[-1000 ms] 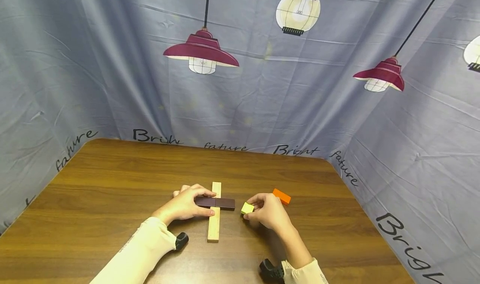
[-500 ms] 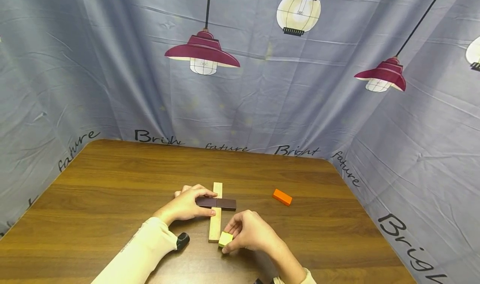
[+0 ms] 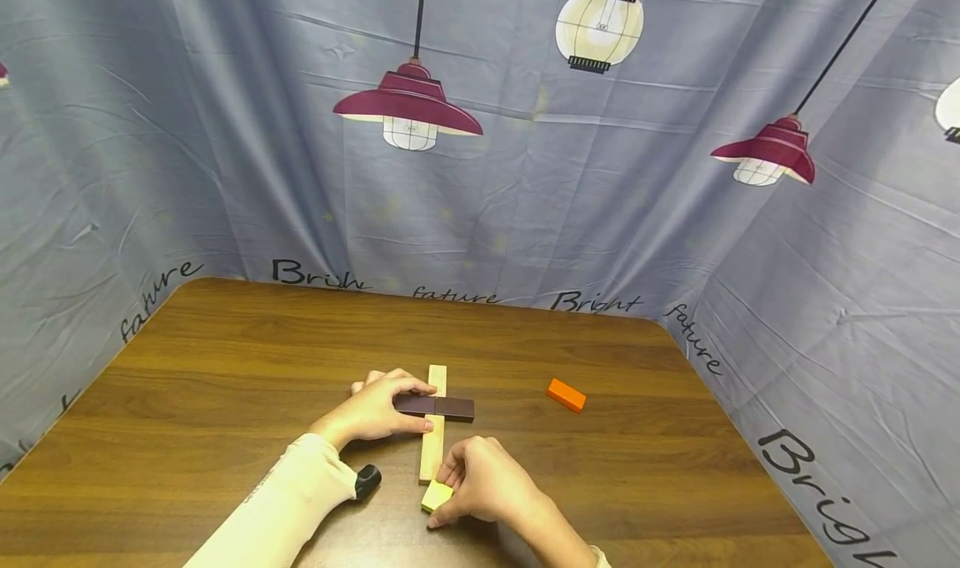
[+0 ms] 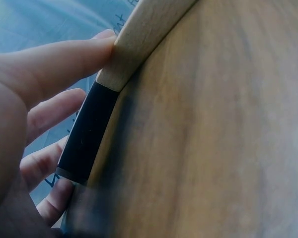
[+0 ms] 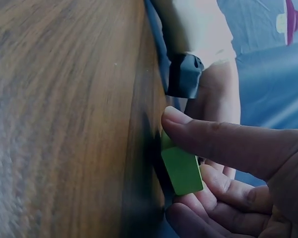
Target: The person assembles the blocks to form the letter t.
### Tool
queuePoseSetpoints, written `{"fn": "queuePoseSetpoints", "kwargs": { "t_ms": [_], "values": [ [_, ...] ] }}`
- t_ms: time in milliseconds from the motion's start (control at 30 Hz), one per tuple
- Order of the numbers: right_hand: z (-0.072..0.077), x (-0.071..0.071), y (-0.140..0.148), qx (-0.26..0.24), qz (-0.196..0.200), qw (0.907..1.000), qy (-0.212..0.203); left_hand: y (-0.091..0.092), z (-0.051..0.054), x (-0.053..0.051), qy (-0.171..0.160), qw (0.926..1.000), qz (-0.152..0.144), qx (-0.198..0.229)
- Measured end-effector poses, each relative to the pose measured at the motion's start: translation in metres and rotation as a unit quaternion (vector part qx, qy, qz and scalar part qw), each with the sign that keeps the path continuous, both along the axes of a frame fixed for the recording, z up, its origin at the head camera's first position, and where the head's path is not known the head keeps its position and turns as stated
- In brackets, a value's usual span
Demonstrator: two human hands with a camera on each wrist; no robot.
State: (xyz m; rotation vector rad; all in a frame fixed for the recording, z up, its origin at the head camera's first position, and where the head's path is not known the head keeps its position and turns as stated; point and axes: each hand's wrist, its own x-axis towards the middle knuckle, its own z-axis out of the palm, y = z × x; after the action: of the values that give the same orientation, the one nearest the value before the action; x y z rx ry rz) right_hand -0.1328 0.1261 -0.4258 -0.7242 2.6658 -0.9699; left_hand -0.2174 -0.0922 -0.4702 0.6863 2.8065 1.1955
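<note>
A pale wooden strip, its upper piece (image 3: 438, 376) and lower piece (image 3: 432, 453) showing, lies crossed by two dark brown blocks (image 3: 454, 410) set end to end on the table. My left hand (image 3: 377, 410) holds the left dark block (image 4: 88, 131) between thumb and fingers, the thumb also against the pale wood (image 4: 131, 47). My right hand (image 3: 483, 478) pinches a small yellow-green block (image 3: 436, 495) between thumb and fingertips, at the near end of the strip. In the right wrist view its green face (image 5: 183, 171) shows. Whether it touches the strip cannot be told.
An orange block (image 3: 566, 395) lies apart to the right on the brown wooden table (image 3: 300, 326). A grey-blue curtain (image 3: 525, 201) printed with lamps encloses the table's back and sides. A black wrist device (image 3: 367, 482) sits at the left cuff.
My right hand has carried the yellow-green block from right of the dark blocks, leftward and nearer, to the near end of the pale strip. The left hand has stayed in place.
</note>
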Motion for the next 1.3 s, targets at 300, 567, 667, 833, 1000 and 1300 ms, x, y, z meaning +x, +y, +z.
{"fn": "queuePoseSetpoints", "kwargs": {
  "t_ms": [300, 567, 667, 833, 1000, 1300],
  "values": [
    [-0.0039, 0.0013, -0.0031, 0.005, -0.007, 0.9998, 0.016, 0.0002, -0.0011, -0.0009, 0.0, 1.0, -0.001, -0.001],
    [-0.0058, 0.0028, -0.0051, 0.02, -0.01, 0.9995, 0.021, 0.0002, -0.0004, 0.0, 0.004, 1.0, -0.001, -0.002],
    [-0.0058, 0.0031, -0.0055, 0.023, -0.011, 0.9995, 0.019, -0.0003, -0.0004, 0.0007, 0.007, 1.0, -0.001, -0.001],
    [-0.0064, 0.003, -0.0052, 0.027, -0.015, 0.9994, 0.019, -0.0005, -0.0009, 0.001, 0.012, 0.9999, -0.001, 0.0],
    [-0.0061, 0.0031, -0.0054, 0.027, -0.018, 0.9994, 0.013, -0.0002, -0.0001, 0.001, 0.008, 1.0, -0.001, 0.002],
    [-0.0046, 0.0027, -0.0057, 0.023, -0.017, 0.9996, -0.008, -0.001, 0.0009, 0.0, 0.001, 1.0, -0.003, 0.004]
  ]
}}
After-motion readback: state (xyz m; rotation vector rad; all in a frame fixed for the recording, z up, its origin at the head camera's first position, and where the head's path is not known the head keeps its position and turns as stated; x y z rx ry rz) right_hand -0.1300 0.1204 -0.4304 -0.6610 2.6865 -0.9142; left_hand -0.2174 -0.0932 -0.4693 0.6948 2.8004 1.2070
